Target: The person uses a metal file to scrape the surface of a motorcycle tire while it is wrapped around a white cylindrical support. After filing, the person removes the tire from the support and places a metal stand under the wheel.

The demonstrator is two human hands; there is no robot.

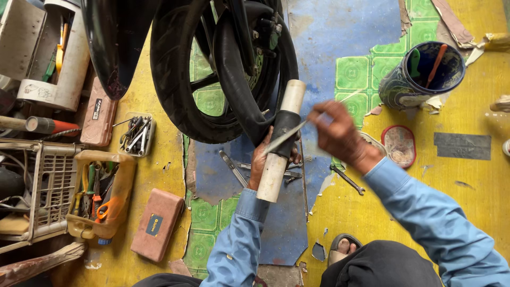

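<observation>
Here the left hand (261,159) is wrapped tight round a pale cylinder (280,142), gripping it with a black inner tube (234,79) draped over its middle. The right hand (340,133), fingers pinched together, holds a thin flat metal file (287,135) laid across the tube on the cylinder; hand is motion-blurred. At 12 o'clock from the hands, a black motorcycle wheel (175,90) stands on the floor (478,186). At 6 o'clock under the cylinder, loose wrenches (234,169) lie flat. At 3 o'clock, a small round dish (399,144); at 2 o'clock, a dark bucket (419,77) with tools inside. At 9 o'clock, a yellow tray of tools (101,194) and a tan case (157,223).
</observation>
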